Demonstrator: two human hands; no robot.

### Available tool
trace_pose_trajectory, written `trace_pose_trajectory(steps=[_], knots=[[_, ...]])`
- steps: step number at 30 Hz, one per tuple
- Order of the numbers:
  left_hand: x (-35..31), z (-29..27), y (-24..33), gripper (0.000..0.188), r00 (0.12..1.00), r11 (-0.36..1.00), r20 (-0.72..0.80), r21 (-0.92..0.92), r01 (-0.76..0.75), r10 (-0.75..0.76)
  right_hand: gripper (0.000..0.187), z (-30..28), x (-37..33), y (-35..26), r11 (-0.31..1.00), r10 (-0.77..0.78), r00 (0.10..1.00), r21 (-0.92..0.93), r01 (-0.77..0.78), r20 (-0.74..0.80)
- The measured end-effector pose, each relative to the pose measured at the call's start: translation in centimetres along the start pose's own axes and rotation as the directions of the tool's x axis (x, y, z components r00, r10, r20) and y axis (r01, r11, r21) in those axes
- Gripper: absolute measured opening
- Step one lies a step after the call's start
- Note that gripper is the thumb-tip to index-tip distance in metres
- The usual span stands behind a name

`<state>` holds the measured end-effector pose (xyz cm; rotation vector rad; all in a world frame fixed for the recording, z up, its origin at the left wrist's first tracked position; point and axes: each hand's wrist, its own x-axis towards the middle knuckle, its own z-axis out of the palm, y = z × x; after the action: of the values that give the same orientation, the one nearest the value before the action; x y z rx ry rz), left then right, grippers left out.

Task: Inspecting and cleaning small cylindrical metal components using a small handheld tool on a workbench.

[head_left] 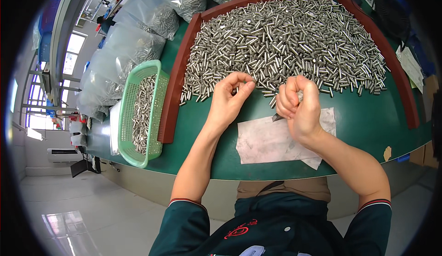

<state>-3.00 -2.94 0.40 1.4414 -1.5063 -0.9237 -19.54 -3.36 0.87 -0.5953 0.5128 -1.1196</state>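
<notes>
A broad heap of small shiny metal pins (285, 44) covers the far part of the green table. At its near edge my left hand (230, 98) is closed, thumb and forefinger pinched together beside the pins. Whatever lies in that pinch is too small to make out. To its right, my right hand (301, 108) is curled into a loose fist over a stained whitish cloth (262, 143). A small dark pointed piece (276, 117) shows under its fingers; its kind is unclear. Something pale shows within the curled fingers, mostly hidden.
Dark red wooden rails (178, 78) border the heap. On the left stands a light green plastic basket (161, 90) with more pins. Clear plastic bags (133, 48) full of metal parts line the table's far left. Papers (410, 64) lie beyond the right rail.
</notes>
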Motion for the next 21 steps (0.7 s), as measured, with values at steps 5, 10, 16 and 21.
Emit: trace_pose_trajectory(steps=[5,10,16,21], knots=[[-0.3,0.0,1.0,0.013,0.994,0.983,0.026,-0.148,0.112,-0.109,0.036,0.0,0.0,-0.2,1.0,-0.005,1.0,-0.018,0.005,0.005],[-0.5,-0.2,0.9,0.014,0.987,0.963,0.059,-0.22,0.157,-0.148,0.035,0.1,-0.1,-0.3,1.0,0.001,1.0,-0.013,-0.001,0.006],[-0.9,0.1,1.0,0.01,0.993,0.981,0.069,-0.165,0.104,-0.094,0.033,0.0,-0.2,-0.3,1.0,0.002,1.0,-0.015,-0.002,-0.002],[-3.1,0.9,3.4,0.013,0.956,0.958,0.263,0.283,0.049,-0.126,0.033,0.1,-0.2,-0.6,0.993,-0.081,0.997,0.084,0.081,0.001]])
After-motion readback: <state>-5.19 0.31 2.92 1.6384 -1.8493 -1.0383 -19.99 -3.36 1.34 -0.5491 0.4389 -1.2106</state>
